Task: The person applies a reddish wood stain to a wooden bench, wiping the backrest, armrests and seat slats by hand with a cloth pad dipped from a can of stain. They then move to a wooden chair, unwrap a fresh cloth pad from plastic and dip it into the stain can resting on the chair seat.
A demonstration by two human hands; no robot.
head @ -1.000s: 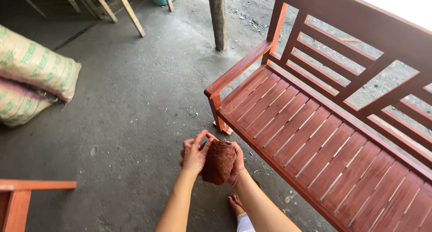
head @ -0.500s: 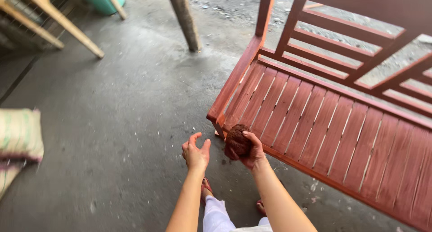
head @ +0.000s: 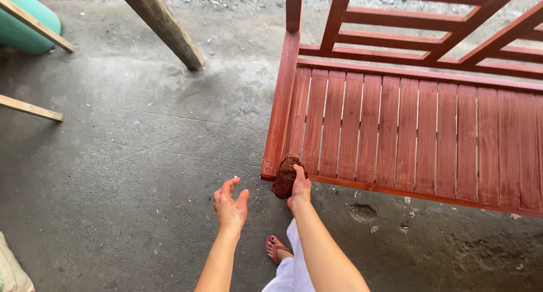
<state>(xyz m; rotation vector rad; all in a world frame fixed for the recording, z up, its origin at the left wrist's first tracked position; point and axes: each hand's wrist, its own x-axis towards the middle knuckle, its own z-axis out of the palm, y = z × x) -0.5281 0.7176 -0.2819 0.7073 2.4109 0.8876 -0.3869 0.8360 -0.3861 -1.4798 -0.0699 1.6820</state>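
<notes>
1. The right hand [head: 300, 185] holds a brown pad [head: 284, 176]. The pad looks rough and scratchy, like a lumpy ball of fibres.
2. The fingers of that hand are clamped on the pad and press it against the near left corner of a red wooden bench [head: 418, 133].
3. The bench seat is made of long flat slats with thin gaps between them. The wood looks smooth and painted red-brown. The back of the bench has slanted bars, on the far side.
4. The left hand [head: 230, 206] is empty. Its fingers are spread apart and a bit curled, and it hangs in the air over the floor, just left of the pad.
5. The floor [head: 130, 156] is grey concrete, rough and speckled, with thin cracks.
6. A foot in a red flip-flop [head: 276, 248] stands near, between the two arms.
7. A thick grey wooden post [head: 164, 27] leans on the far left.
8. A round teal tub [head: 25, 27] sits in the far left corner, behind a pale wooden stick [head: 35, 24].
</notes>
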